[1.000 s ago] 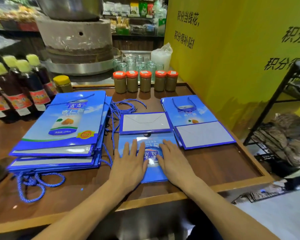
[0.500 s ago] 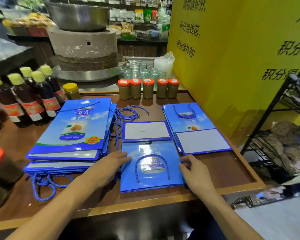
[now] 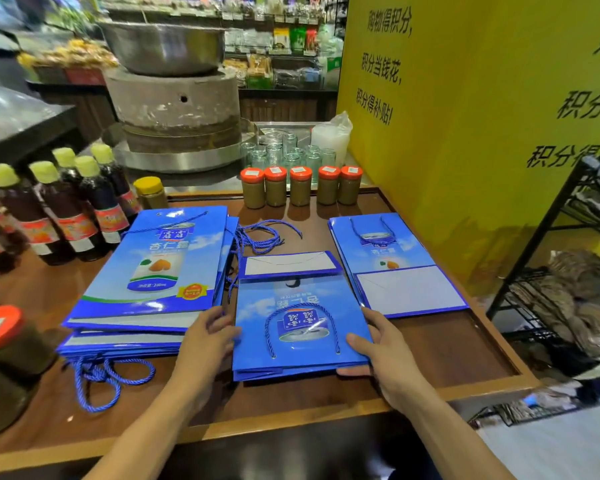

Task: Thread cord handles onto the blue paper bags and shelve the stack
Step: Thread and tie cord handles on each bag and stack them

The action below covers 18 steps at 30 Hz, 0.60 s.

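A flat blue paper bag [image 3: 298, 306] with a blue cord handle [image 3: 302, 329] threaded through it lies in the middle of the wooden table [image 3: 440, 348]. My left hand [image 3: 207, 341] grips its left edge. My right hand [image 3: 383, 344] grips its right edge, thumb on top and fingers under the near corner. A tall stack of blue bags [image 3: 153, 271] lies to the left, with cord loops [image 3: 104, 379] hanging out at its near end. Loose blue cords [image 3: 260, 237] lie behind the middle bag. Another bag pile [image 3: 392, 265] sits at the right.
Dark bottles with yellow caps [image 3: 63, 209] stand at the left, orange-lidded jars [image 3: 300, 188] along the back edge, and a large orange-lidded jar [image 3: 0, 362] at the near left. A yellow wall [image 3: 482, 133] and a black wire rack [image 3: 568, 271] bound the right side.
Both hands left the top of the middle bag, where they pressed flat, and moved to its left and right edges, which they now grip. The camera view has tilted up slightly.
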Motion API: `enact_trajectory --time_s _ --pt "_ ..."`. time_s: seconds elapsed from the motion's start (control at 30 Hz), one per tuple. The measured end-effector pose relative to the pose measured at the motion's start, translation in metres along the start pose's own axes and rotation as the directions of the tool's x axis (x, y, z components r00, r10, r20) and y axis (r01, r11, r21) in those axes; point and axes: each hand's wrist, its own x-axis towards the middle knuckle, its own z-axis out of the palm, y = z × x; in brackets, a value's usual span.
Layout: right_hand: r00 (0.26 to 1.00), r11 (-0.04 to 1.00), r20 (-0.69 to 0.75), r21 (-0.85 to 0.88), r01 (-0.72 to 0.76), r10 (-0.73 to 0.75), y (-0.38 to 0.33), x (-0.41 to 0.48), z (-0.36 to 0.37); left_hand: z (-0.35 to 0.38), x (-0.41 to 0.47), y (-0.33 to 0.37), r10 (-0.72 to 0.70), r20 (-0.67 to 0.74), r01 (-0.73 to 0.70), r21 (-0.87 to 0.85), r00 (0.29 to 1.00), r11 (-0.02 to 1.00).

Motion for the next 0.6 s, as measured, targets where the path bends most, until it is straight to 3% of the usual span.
enact_trajectory --time_s 0.03,0.2,0.4,0.47,0.6 --pt "1.0 1.0 -0.007 -0.005 0.024 -0.024 -0.003 0.0 0.001 0.002 -0.004 0.0 -0.057 0.016 0.058 -0.084 0.998 0.995" --pt "0.994 0.992 0.012 -0.059 0.111 -0.11 -0.02 0.004 -0.003 0.013 -0.013 0.002 -0.168 0.147 0.178 -0.058 0.975 0.982" --pt "0.979 0.979 -0.045 -0.051 0.198 -0.2 -0.052 0.019 -0.013 0.035 0.0 0.023 0.055 0.117 -0.071 0.135 0.992 0.988" --pt "0.969 0.967 -0.086 -0.126 0.22 -0.231 -0.066 0.034 -0.022 0.05 0.01 0.035 0.117 0.144 -0.142 0.182 0.983 0.973" --pt "0.957 0.963 -0.154 -0.152 0.223 -0.246 -0.091 0.063 -0.058 0.097 0.031 0.054 0.155 0.197 -0.193 0.191 0.968 0.962"
